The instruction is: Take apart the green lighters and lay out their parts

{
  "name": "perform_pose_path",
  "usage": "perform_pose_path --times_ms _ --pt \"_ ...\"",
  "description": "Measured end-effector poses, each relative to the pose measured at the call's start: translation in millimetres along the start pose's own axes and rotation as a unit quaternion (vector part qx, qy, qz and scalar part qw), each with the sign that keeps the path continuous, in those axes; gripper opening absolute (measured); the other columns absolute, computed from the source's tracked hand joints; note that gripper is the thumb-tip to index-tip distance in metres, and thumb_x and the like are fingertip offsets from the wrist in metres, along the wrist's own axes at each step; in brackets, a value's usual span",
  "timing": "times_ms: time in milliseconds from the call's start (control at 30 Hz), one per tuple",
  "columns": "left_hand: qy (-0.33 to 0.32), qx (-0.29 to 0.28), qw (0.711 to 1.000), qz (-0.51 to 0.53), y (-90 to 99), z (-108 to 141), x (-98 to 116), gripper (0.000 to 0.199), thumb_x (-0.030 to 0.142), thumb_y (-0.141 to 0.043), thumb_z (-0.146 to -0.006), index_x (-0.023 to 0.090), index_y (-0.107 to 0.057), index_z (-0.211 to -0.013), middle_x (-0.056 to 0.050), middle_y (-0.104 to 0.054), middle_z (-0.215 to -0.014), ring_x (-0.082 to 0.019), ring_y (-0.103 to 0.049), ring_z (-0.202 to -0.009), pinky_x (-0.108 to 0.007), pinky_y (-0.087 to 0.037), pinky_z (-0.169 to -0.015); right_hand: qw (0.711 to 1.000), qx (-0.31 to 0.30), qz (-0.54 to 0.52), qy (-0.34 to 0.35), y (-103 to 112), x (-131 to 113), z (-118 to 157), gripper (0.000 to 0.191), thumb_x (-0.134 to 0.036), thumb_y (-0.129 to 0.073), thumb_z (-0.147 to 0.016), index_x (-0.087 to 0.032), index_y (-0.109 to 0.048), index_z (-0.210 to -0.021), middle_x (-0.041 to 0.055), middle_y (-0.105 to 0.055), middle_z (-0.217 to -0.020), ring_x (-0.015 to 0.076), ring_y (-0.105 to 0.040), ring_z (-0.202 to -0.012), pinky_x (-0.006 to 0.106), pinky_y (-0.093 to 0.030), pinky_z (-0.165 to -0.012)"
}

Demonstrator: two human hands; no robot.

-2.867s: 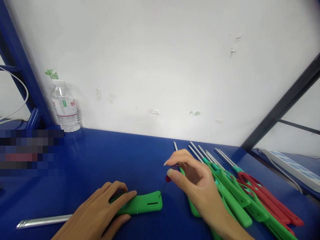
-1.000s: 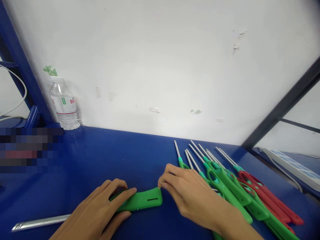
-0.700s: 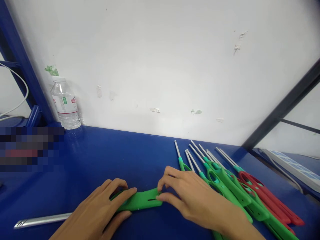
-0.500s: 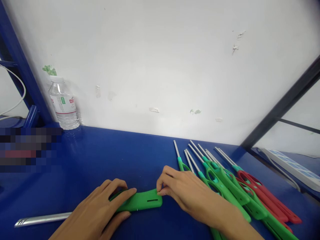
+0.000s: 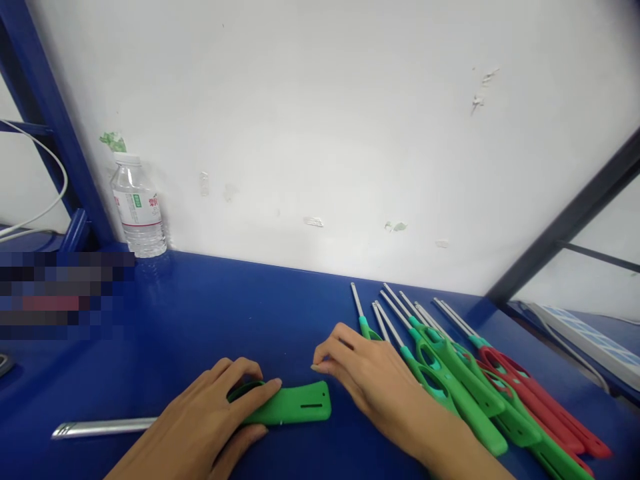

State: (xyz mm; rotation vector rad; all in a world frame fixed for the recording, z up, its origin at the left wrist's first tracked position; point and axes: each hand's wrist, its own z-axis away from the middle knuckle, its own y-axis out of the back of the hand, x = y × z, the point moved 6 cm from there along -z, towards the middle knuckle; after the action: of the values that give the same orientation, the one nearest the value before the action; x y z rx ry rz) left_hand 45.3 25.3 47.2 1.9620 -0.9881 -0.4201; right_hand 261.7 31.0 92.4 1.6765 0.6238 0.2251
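Observation:
A long-necked gas lighter (image 5: 300, 404) with a green handle and a silver metal barrel lies across the blue table, its barrel pointing left. My left hand (image 5: 220, 407) is closed over its trigger-guard end, thumb and fingers on either side of the handle. Just above and right of the handle's end is my right hand (image 5: 363, 373), apart from the lighter, with thumb and forefinger pinched together. Whatever is in that pinch, if anything, is too small to make out. To the right, several green lighters (image 5: 463, 393) lie in an overlapping pile, partly behind my right forearm.
Red lighters (image 5: 555, 413) lie at the pile's right side. A clear water bottle (image 5: 143, 220) stands at the back left by the white wall (image 5: 300, 120). A blurred patch covers things at the left. Dark metal posts (image 5: 560, 233) rise at the right, with a white power strip (image 5: 585, 340) beyond.
My right hand has come off the end of the green handle and lifted slightly up. My left hand still holds the lighter. The whole view has shifted a little.

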Motion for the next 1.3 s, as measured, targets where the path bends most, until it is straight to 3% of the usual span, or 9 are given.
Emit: perform_pose_path --times_ms 167,333,433,633,800,933,1000,1167,1300 --pt "-0.004 -0.008 1.000 0.012 -7.2 5 1 0.038 0.040 -0.048 -0.113 0.041 -0.056 -0.150 0.003 -0.074 -0.123 -0.018 -0.076 -0.105 -0.028 -0.064 -0.092 0.999 -0.002 0.037 -0.012 -17 2 0 0.023 -0.029 -0.046 -0.116 -0.028 -0.069 -0.114 -0.0007 -0.068 -0.106 0.0195 -0.069 -0.072 0.035 -0.036 -0.060" --pt "-0.029 0.009 0.999 0.017 0.1 -1 6 0.030 0.038 -0.043 -0.114 0.038 -0.064 -0.135 0.004 -0.075 -0.116 -0.017 -0.078 -0.097 -0.028 -0.064 -0.085 0.999 0.019 -0.009 -0.037 -12 2 1 0.030 -0.036 -0.041 -0.117 -0.028 -0.068 -0.129 0.0014 -0.071 -0.115 0.0226 -0.074 -0.090 0.036 -0.046 -0.074" --pt "-0.045 0.019 0.999 0.015 9.6 -10 7 0.028 0.036 -0.042 -0.115 0.037 -0.068 -0.128 0.004 -0.075 -0.110 -0.015 -0.077 -0.089 -0.024 -0.062 -0.079 0.996 -0.010 -0.077 -0.035 -7 -4 2 0.031 -0.038 -0.043 -0.117 -0.027 -0.072 -0.115 -0.0006 -0.072 -0.109 0.0197 -0.072 -0.096 0.033 -0.046 -0.082" --pt "-0.043 0.062 0.997 0.016 19.1 -4 5 0.031 0.040 -0.049 -0.115 0.036 -0.064 -0.142 0.003 -0.072 -0.125 -0.013 -0.071 -0.107 -0.019 -0.057 -0.093 0.986 -0.068 -0.143 -0.061 2 -16 5 0.028 -0.055 -0.071 -0.101 -0.027 -0.071 -0.102 -0.0044 -0.070 -0.100 0.0167 -0.066 -0.089 0.031 -0.039 -0.079" --pt "0.005 0.089 0.994 -0.055 25.0 4 -1 0.048 0.040 -0.052 -0.114 0.038 -0.046 -0.162 -0.002 -0.068 -0.141 -0.020 -0.069 -0.122 -0.032 -0.054 -0.107 0.956 -0.046 -0.258 -0.131 21 -7 7 0.028 -0.048 -0.072 -0.100 -0.024 -0.064 -0.085 -0.0078 -0.056 -0.069 0.0119 -0.050 -0.066 0.027 -0.033 -0.063" --pt "-0.012 0.098 0.993 -0.064 35.8 4 -4 0.063 0.016 -0.055 -0.109 0.038 -0.038 -0.166 0.000 -0.077 -0.128 -0.023 -0.073 -0.112 -0.041 -0.049 -0.103 0.923 -0.018 -0.355 -0.149 29 0 7 0.038 -0.052 -0.068 -0.100 -0.022 -0.060 -0.079 -0.0064 -0.052 -0.069 0.0107 -0.043 -0.062 0.026 -0.031 -0.056" --pt "-0.030 0.110 0.992 -0.053 40.4 5 -5 0.065 0.015 -0.061 -0.106 0.037 -0.040 -0.164 0.001 -0.079 -0.123 -0.022 -0.074 -0.103 -0.042 -0.047 -0.098 0.914 0.005 -0.378 -0.147 31 3 5 0.039 -0.053 -0.071 -0.098 -0.022 -0.061 -0.076 -0.0054 -0.053 -0.069 0.0112 -0.044 -0.063 0.026 -0.032 -0.056" --pt "-0.020 0.098 0.992 -0.073 36.1 11 -10 0.046 0.018 -0.057 -0.108 0.037 -0.051 -0.150 0.004 -0.079 -0.117 -0.022 -0.076 -0.102 -0.042 -0.048 -0.108 0.931 0.062 -0.332 -0.136 31 10 4 0.031 -0.048 -0.082 -0.089 -0.021 -0.074 -0.076 -0.0039 -0.062 -0.065 0.0117 -0.048 -0.060 0.026 -0.033 -0.055" --pt "-0.015 0.072 0.993 -0.095 30.8 12 -10 0.036 0.018 -0.049 -0.108 0.033 -0.054 -0.141 0.003 -0.080 -0.111 -0.019 -0.078 -0.097 -0.036 -0.055 -0.106 0.954 0.132 -0.265 -0.039 40 5 7 0.030 -0.048 -0.084 -0.091 -0.021 -0.081 -0.080 -0.0023 -0.069 -0.065 0.0116 -0.054 -0.056 0.026 -0.037 -0.053"
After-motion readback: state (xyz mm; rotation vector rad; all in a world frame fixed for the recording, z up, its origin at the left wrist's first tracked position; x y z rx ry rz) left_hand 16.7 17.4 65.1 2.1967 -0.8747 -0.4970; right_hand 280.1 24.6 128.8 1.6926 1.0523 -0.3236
